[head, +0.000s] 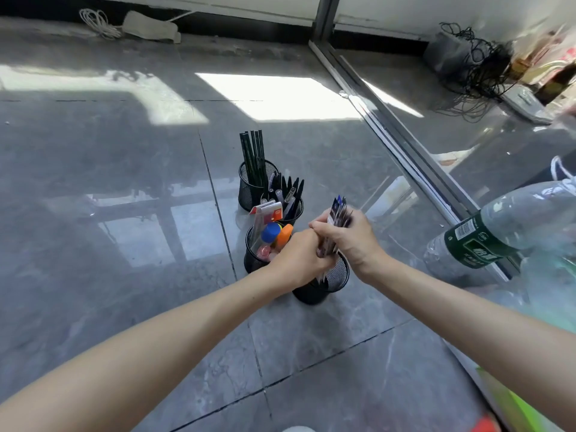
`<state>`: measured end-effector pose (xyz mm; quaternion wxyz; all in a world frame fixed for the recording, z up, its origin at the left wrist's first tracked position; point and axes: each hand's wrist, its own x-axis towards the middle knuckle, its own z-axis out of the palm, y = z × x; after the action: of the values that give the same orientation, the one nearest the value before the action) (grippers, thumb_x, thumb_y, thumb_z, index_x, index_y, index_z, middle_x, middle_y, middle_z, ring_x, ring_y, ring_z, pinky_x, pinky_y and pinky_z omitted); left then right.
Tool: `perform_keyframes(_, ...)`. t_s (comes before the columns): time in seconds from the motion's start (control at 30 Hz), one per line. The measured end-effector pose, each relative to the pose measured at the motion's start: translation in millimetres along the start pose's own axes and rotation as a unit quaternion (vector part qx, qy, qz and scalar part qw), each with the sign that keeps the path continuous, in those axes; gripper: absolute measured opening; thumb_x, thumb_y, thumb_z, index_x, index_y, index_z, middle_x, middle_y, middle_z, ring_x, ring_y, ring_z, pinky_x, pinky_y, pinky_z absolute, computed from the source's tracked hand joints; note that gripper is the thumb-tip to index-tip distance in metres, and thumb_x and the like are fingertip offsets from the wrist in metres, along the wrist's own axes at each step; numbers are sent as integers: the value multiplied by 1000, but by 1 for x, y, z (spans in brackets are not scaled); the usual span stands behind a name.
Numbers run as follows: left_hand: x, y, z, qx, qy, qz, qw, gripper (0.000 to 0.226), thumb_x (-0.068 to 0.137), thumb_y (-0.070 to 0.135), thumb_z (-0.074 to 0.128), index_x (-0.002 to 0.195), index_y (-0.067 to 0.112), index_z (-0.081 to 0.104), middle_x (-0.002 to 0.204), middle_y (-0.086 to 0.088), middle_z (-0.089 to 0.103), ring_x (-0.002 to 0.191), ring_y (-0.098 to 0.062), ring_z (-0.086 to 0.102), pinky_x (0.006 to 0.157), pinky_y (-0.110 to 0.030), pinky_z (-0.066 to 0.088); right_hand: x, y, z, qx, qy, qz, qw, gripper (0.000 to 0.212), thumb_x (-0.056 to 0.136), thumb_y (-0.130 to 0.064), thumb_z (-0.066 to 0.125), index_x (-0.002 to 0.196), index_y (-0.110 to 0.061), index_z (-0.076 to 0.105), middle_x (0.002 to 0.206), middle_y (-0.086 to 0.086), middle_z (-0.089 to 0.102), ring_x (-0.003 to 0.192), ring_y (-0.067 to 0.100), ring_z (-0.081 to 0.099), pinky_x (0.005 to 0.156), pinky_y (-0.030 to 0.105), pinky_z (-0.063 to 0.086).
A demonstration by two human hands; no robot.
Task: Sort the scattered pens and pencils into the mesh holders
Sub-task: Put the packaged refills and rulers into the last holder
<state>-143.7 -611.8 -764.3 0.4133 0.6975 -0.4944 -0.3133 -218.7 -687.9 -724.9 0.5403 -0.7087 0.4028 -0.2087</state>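
Two hands on one load. My right grip [352,241] is wrapped round the upper part of a bundle of blue-capped pens [339,210], thumb laid across the front. My left grip [299,257] is curled tight round the lower part, knuckles towards me. The bundle stands close to upright, its caps leaning a touch towards 1 o'clock. Its lower tips are at the mouth of the nearest mesh holder [338,275], which sits on the floor [124,182] at the 5 o'clock corner of the four-holder cluster. A pale tip shows just inside the rim. I cannot tell whether anything has reached the bottom.

The pencil holder [249,188] at 12 o'clock, the pen holder [297,212] behind it and the glue-stick holder [254,257] at 9 o'clock are all stocked, so I judge the sort is nearly done.

To do this well I'd bring the bundle plumb over the mouth first. Then I'd slacken the left grip and let the pens slide down through it while the right steadies the caps. Light mesh tips easily, so there should be no sideways shove on the rim. The left wrist sits right by the glue-stick holder, so I'd draw it off towards 7 o'clock, not across.
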Motion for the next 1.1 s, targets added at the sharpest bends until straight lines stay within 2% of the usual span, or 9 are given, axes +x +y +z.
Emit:
perform_keyframes(0.17,-3,-10,13,53,-30,-37,997,27,76,30,64,99,17,61,88,-2,67,87,-21,64,75,-40,53,-4,21,-4,-30,-26,26,999,11,80,0,63,80,-10,60,85,13,64,77,18,58,76,34,48)
perform_keyframes(0.33,-2,-14,14,82,-9,-10,997,51,75,25,73,122,15,55,97,-4,56,94,-23,58,75,-32,46,-4,27,-4,-55,-32,43,997,14,81,-5,61,79,-17,57,80,3,62,77,16,57,76,35,46)
perform_keyframes(0.43,-7,-14,9,113,10,-39,993,41,80,31,70,113,12,58,98,-6,47,93,-22,50,72,-31,38,-2,26,-4,-36,-30,48,998,18,80,-11,71,80,-20,55,80,-1,58,79,14,55,75,29,45)
perform_keyframes(0.53,-13,-18,-1,117,47,-7,992,26,83,22,64,106,12,58,94,-3,47,95,-22,51,73,-29,38,-1,23,-4,-20,-17,39,999,23,77,-21,76,87,-22,55,90,0,57,85,11,54,80,26,45)
perform_keyframes(0.7,-25,-11,-33,69,158,34,984,19,86,18,63,103,10,61,85,-2,59,77,-15,53,73,-27,44,7,10,3,-24,28,13,999,13,92,-30,57,93,-17,54,89,-3,56,83,8,52,69,15,40)
perform_keyframes(0.83,-29,-19,-58,58,234,-37,970,3,89,17,52,91,15,51,74,2,54,71,-20,51,65,-34,42,22,6,13,-92,66,15,993,7,91,-20,55,91,-13,57,85,0,57,80,14,52,64,21,40)
perform_keyframes(0.97,-38,-39,-73,83,251,-155,952,9,88,12,45,97,16,42,76,-4,54,75,-29,52,64,-34,38,40,5,16,-133,72,50,987,6,83,-13,57,80,-16,62,82,1,62,81,17,57,72,29,44)
perform_keyframes(1.03,-43,-45,-76,76,227,-212,947,14,90,17,44,103,15,41,84,-8,57,80,-29,52,66,-34,38,50,6,16,-110,53,97,988,10,82,-12,59,73,-17,61,78,3,61,81,21,59,74,33,47)
perform_keyframes(1.1,-45,-50,-77,72,178,-254,948,23,91,24,45,111,13,40,91,-9,57,83,-28,54,68,-34,40,61,7,16,1,33,182,983,3,85,-8,56,82,-8,58,79,10,55,73,25,60,67,34,51)
